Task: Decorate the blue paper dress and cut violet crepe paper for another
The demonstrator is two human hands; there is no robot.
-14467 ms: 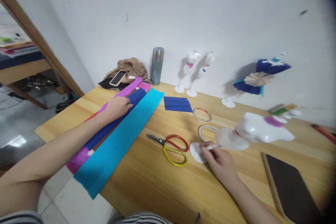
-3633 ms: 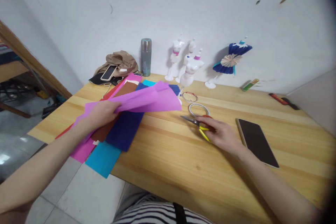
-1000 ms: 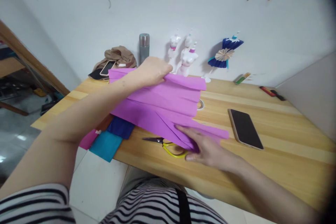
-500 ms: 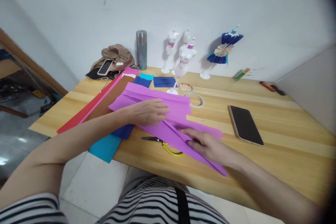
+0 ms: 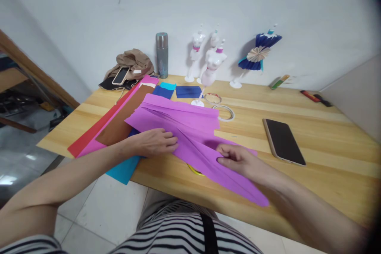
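Note:
A sheet of purple crepe paper (image 5: 184,123) lies creased and partly folded across the front middle of the table. My right hand (image 5: 236,159) pinches a raised fold of it between thumb and fingers, near its right end. At the paper's near left edge, my left hand (image 5: 157,142) has its fingers curled closed on the sheet. Scissors lie mostly hidden beneath the paper; only part of a yellow handle (image 5: 195,170) shows.
Brown paper (image 5: 120,117), red paper (image 5: 98,123) and blue sheets lie at left. White mannequins (image 5: 212,63), one dressed mannequin (image 5: 258,53), a thermos (image 5: 162,55) and a cloth bundle (image 5: 133,63) stand behind. Tape rolls (image 5: 228,119) and a phone (image 5: 284,141) lie right.
My left hand has moved from atop the purple paper toward its near left edge, its fingers curling. My right hand has lifted the fold, and the paper's near flap now covers most of the scissors.

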